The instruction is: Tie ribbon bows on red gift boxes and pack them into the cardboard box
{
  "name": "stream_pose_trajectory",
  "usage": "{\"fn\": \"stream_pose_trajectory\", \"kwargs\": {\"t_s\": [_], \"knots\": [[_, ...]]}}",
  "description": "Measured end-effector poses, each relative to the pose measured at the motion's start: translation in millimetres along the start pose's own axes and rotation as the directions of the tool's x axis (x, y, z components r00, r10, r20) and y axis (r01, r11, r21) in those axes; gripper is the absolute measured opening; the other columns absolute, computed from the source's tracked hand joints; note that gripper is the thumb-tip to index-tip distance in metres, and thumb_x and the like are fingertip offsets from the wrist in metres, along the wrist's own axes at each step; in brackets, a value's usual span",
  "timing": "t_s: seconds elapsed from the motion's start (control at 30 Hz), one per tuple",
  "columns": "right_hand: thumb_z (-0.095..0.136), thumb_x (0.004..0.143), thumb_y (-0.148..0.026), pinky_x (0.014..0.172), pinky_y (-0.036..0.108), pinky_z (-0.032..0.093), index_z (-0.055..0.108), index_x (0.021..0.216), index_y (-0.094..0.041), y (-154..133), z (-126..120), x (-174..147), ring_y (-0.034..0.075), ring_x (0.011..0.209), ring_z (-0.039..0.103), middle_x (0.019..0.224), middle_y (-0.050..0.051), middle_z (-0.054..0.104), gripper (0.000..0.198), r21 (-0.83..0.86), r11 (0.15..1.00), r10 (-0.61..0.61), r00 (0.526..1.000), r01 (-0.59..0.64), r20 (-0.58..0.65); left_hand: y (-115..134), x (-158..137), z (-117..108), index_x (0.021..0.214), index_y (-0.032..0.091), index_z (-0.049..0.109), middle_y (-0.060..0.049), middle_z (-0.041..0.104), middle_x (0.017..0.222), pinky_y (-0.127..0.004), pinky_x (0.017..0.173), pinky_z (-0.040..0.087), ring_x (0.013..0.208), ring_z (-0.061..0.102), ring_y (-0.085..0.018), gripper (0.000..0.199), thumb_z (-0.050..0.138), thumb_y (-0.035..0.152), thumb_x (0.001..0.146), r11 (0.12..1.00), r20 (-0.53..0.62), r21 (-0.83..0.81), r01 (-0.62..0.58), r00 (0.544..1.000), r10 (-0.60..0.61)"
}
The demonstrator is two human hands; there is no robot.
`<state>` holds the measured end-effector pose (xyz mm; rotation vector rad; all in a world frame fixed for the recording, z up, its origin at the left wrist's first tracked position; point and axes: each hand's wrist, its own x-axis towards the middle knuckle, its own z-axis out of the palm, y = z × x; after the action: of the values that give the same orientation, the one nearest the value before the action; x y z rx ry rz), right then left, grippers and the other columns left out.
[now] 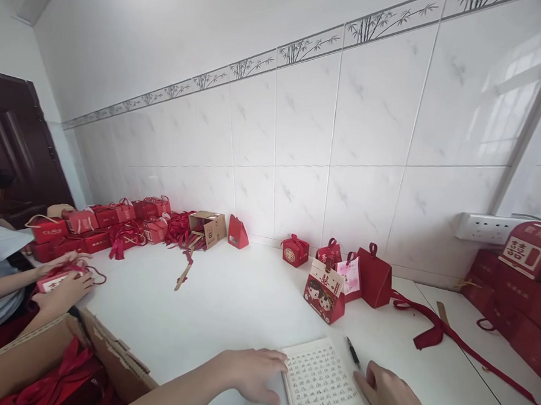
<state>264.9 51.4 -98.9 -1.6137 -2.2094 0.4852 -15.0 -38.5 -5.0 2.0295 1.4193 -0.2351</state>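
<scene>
My left hand (256, 374) lies palm down with its fingers stretched out, the fingertips at the left edge of an open notebook (320, 380) filled with rows of handwriting. At the notebook's right side my right hand (391, 393) is curled, with its thumb across a black pen (352, 352). The pen slants along the page edge, its far end showing beyond the hand and its near end below the thumb. Beyond the notebook stands a red gift box with two cartoon figures (324, 293), with a plain dark red gift box (374, 277) and a pink-fronted box (349, 276) behind it.
At left, a co-worker's hands (64, 285) hold a red box. Near me is an open carton (103, 351) containing red ribboned boxes. Red boxes (100, 218) and a small carton (212, 229) line the wall. A red ribbon (454, 339) trails toward stacked red boxes (505, 299) at right.
</scene>
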Motion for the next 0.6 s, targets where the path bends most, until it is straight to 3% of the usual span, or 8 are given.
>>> {"fn": "stream_pose_trajectory", "kwargs": {"t_s": [0.1, 0.2, 0.27, 0.6], "knots": [[0.031, 0.078, -0.053, 0.046, 0.031, 0.038, 0.033, 0.058, -0.023, 1.9, -0.1, -1.6, 0.022, 0.046, 0.049, 0.050, 0.002, 0.048, 0.036, 0.096, 0.995, 0.036, 0.999, -0.032, -0.038, -0.7, 0.1, 0.7, 0.137, 0.019, 0.036, -0.008, 0.025, 0.148, -0.046, 0.106, 0.029, 0.134, 0.028, -0.026, 0.070, 0.053, 0.044, 0.075, 1.000, -0.001, -0.001, 0.004, 1.000, -0.004], [0.026, 0.086, -0.057, 0.046, 0.028, 0.039, 0.038, 0.072, -0.024, 2.1, -5.4, -4.3, 0.020, 0.045, 0.048, 0.053, 0.000, 0.049, 0.038, 0.310, 0.951, 0.068, 0.972, 0.006, -0.226, -1.1, -0.1, 0.7, 0.137, 0.016, 0.036, -0.009, 0.025, 0.148, -0.045, 0.107, 0.028, 0.134, 0.027, -0.026, 0.069, 0.053, 0.043, 0.076, 1.000, -0.004, 0.008, -0.010, 1.000, 0.010], [0.027, 0.087, -0.056, 0.047, 0.027, 0.041, 0.038, 0.075, -0.024, 0.8, -7.6, -5.3, 0.019, 0.045, 0.048, 0.057, 0.000, 0.051, 0.036, 0.362, 0.930, 0.043, 0.957, 0.066, -0.285, -1.6, 0.1, 0.6, 0.137, 0.015, 0.036, -0.010, 0.025, 0.148, -0.045, 0.107, 0.028, 0.134, 0.027, -0.026, 0.069, 0.054, 0.042, 0.075, 1.000, -0.006, 0.003, -0.010, 1.000, 0.010], [0.027, 0.089, -0.053, 0.051, 0.030, 0.044, 0.036, 0.081, -0.023, -0.2, -1.4, -1.4, 0.021, 0.053, 0.054, 0.066, 0.003, 0.056, 0.032, 0.350, 0.921, -0.085, 0.964, 0.172, -0.251, -5.3, 3.3, 1.9, 0.137, 0.015, 0.036, -0.011, 0.025, 0.148, -0.043, 0.108, 0.026, 0.135, 0.025, -0.025, 0.069, 0.054, 0.041, 0.075, 1.000, -0.010, -0.004, -0.011, 1.000, 0.011]]}}
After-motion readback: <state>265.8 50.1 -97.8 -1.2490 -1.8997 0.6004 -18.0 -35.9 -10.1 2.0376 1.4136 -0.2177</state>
